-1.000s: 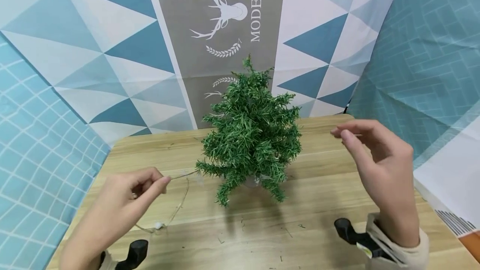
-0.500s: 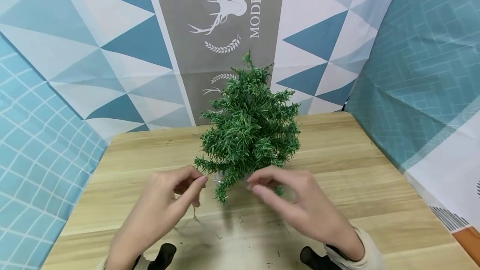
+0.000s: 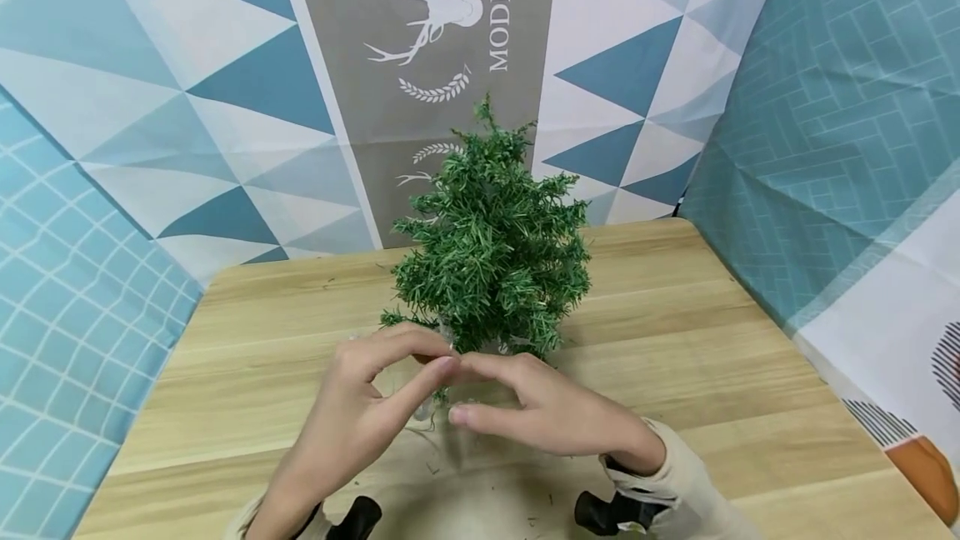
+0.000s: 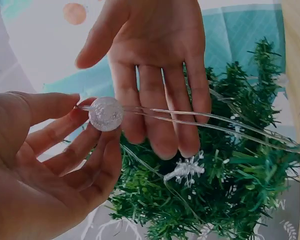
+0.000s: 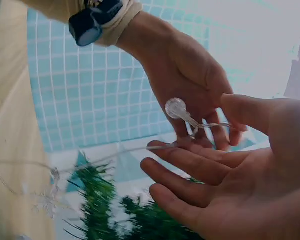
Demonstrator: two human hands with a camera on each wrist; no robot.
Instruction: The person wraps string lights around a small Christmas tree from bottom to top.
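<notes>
In the head view, my left hand (image 3: 360, 402) and right hand (image 3: 551, 411) meet in front of a small green artificial Christmas tree (image 3: 491, 248). My left thumb and forefinger pinch the thin wire of a string light, beside a clear round bulb (image 4: 106, 114), in the left wrist view. From there the doubled wire (image 4: 215, 119) runs to the tree. My right hand's fingers are extended and spread behind the wire, its thumb apart; whether they touch the wire I cannot tell. A clear snowflake light (image 4: 187, 170) hangs against the branches. The tree's base is mostly hidden.
The tree stands on a wooden table (image 3: 712, 373) strewn with small green needle scraps. Behind it hangs a patterned cloth (image 3: 420, 123) with a deer print. Blue tiled-pattern sheets (image 3: 75, 273) close in the sides. Another snowflake light (image 5: 49, 204) shows in the right wrist view.
My right hand has come in from the far right to meet the left. My left hand, with the wire, has moved right toward the tree's front.
</notes>
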